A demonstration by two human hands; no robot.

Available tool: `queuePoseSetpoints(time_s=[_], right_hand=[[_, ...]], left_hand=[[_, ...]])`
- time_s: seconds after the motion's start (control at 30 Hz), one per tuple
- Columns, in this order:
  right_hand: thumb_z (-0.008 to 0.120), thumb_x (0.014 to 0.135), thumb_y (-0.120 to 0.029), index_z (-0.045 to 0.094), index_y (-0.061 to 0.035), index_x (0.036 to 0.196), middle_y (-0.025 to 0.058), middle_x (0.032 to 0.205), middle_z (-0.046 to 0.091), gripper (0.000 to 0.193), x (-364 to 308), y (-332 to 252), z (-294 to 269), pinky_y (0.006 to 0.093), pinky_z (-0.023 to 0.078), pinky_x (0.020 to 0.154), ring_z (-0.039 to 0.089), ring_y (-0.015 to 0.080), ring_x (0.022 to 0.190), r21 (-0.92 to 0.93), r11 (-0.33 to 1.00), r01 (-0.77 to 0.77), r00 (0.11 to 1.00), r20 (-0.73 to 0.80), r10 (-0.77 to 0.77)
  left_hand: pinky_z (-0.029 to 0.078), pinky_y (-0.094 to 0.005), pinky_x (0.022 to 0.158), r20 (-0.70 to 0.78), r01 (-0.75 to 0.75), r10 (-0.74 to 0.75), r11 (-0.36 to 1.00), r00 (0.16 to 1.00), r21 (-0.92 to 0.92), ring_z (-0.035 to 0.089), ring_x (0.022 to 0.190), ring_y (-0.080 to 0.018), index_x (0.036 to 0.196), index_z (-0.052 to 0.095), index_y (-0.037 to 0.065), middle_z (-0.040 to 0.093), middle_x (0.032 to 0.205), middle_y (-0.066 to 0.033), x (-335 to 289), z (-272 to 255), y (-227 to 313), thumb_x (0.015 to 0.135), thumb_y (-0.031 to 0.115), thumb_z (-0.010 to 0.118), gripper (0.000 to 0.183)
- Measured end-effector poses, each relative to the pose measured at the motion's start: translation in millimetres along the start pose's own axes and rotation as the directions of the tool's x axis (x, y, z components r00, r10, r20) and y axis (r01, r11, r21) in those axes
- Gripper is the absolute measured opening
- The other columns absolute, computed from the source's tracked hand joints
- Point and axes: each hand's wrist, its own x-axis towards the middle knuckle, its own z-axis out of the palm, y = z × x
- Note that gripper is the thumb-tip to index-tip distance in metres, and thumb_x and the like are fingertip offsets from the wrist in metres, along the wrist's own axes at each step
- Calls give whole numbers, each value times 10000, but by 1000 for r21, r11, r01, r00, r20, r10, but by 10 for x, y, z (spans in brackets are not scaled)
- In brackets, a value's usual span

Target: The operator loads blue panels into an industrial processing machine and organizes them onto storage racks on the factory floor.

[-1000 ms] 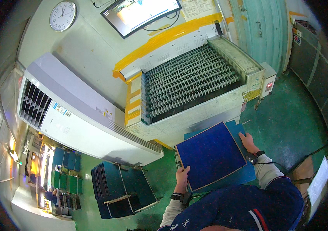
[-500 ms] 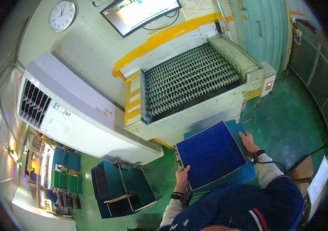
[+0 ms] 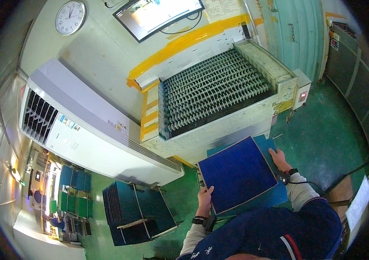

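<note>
A dark blue rectangular panel [image 3: 238, 175] with a thin tan border lies tilted in front of my body. Beneath it, a larger teal sheet [image 3: 275, 195] sticks out at the right and along the far edge. With its thumb on top, my left hand [image 3: 204, 199] is closed on the blue panel's left edge. My right hand [image 3: 281, 160] grips the teal sheet's right edge, beside the blue panel; its fingertips are partly hidden. Both wrists wear dark bands, and a cable runs from the right one.
Ahead stands a roller conveyor machine [image 3: 214, 91] with a switch box [image 3: 301, 93] at its right. A rack of dark teal panels [image 3: 139, 212] stands on the floor to the left, near a white air conditioner [image 3: 102, 125]. Papers [image 3: 359, 197] lie at the far right.
My hands and the panels stay in place. Far off at the left, another person has shifted, and a small green panel now shows beside them.
</note>
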Motion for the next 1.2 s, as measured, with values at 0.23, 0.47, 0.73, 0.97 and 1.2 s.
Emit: queuePoseSetpoints(time_s=[0.23,0.47,0.73,0.97,1.2], right_hand=[[620,891,-497,663,70,1096,269,1052,684,605,-11,-4,-4,454,489,893,662,394,1003,43,999,-18,1000,-5,18],[626,889,-494,662,72,1106,268,1059,685,608,84,123,26,449,491,892,663,387,1007,61,997,-38,999,1,38],[637,892,-486,658,65,1123,256,1076,687,598,-7,2,7,444,493,889,663,382,1015,89,995,-35,999,12,34],[633,894,-494,655,58,1131,260,1094,682,601,26,37,1,452,491,897,656,392,1030,37,999,-36,999,16,36],[620,895,-498,653,63,1129,270,1093,679,609,94,132,11,454,489,902,653,399,1036,13,999,-36,999,2,36]], left_hand=[[508,-297,730,4,-26,26,999,1000,26,640,810,-141,1043,690,-21,702,939,-46,64,-40,-74,912,116,701,190],[507,-295,729,23,-25,25,999,999,31,637,806,-139,1041,688,-17,698,934,-43,42,-13,-34,913,117,698,186],[505,-295,706,-2,-11,12,1000,1000,14,634,772,-142,1010,685,-16,694,913,-45,-35,19,35,916,114,698,162],[504,-295,704,-22,-31,32,999,999,41,633,776,-141,1015,688,-23,693,912,-46,-54,45,53,920,111,693,164],[505,-293,714,-1,-26,26,999,1000,31,635,786,-142,1034,688,-30,693,921,-47,-69,78,79,925,105,683,174]])
